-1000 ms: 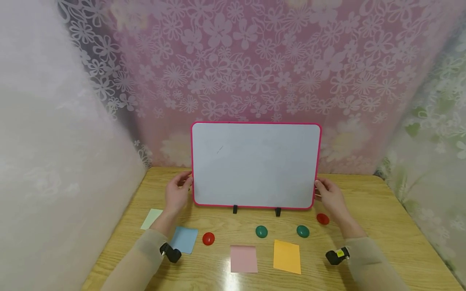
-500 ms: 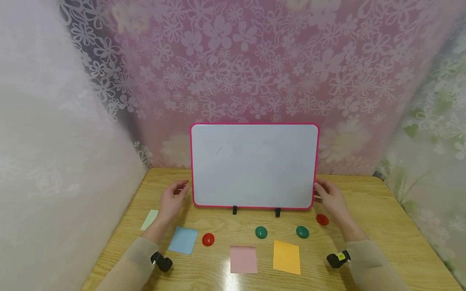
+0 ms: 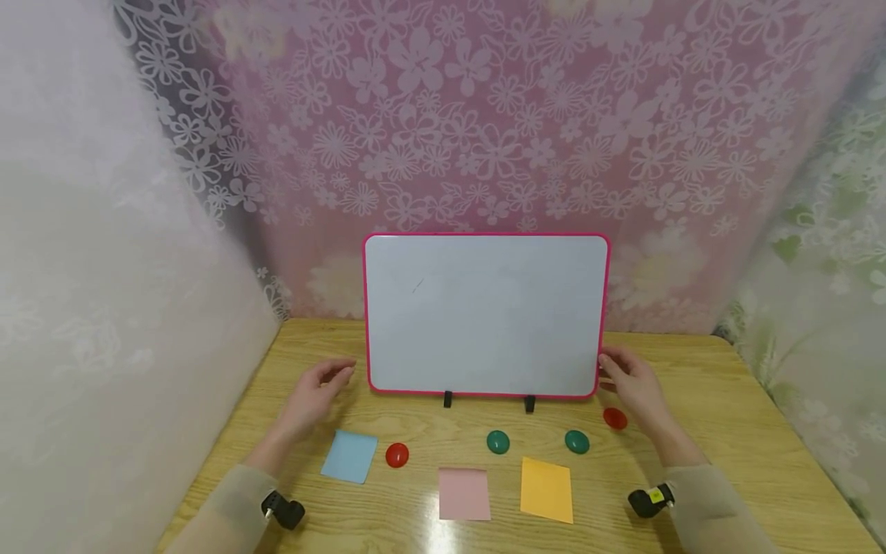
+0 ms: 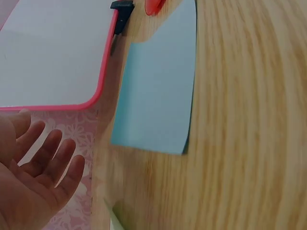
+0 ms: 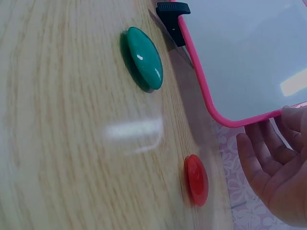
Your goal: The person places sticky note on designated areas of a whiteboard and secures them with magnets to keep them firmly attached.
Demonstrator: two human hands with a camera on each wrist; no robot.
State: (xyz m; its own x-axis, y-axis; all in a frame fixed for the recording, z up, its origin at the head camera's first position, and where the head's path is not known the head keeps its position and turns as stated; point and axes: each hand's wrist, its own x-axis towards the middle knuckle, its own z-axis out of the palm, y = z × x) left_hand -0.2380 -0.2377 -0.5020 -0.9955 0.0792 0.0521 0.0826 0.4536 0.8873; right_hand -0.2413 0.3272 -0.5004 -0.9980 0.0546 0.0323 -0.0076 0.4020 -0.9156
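Note:
A whiteboard [image 3: 484, 315] with a pink frame stands upright on small black feet [image 3: 530, 404] at the back of the table. To its left, my left hand [image 3: 314, 396] hovers apart from the frame, fingers loosely bent and holding nothing. My right hand [image 3: 633, 385] holds the board's right edge near the lower corner. In the right wrist view its thumb lies on the pink frame [image 5: 230, 123], and the other fingers reach behind. Below the left hand lies a blue sticky note [image 4: 158, 91]. A red oval magnet [image 5: 197, 181] rests close to the right hand.
Nearer the front lie a pink sticky note [image 3: 464, 494] and an orange sticky note [image 3: 547, 490]. Two green magnets [image 3: 497, 442] and another red magnet [image 3: 398, 455] sit before the board. A pale green note [image 4: 115, 221] pokes in by the left hand. Floral curtains [image 3: 484, 138] hang behind.
My left hand has let go of the whiteboard's left edge and drawn back left and toward me. The right hand stays at the right edge, slightly lower. The board still stands upright.

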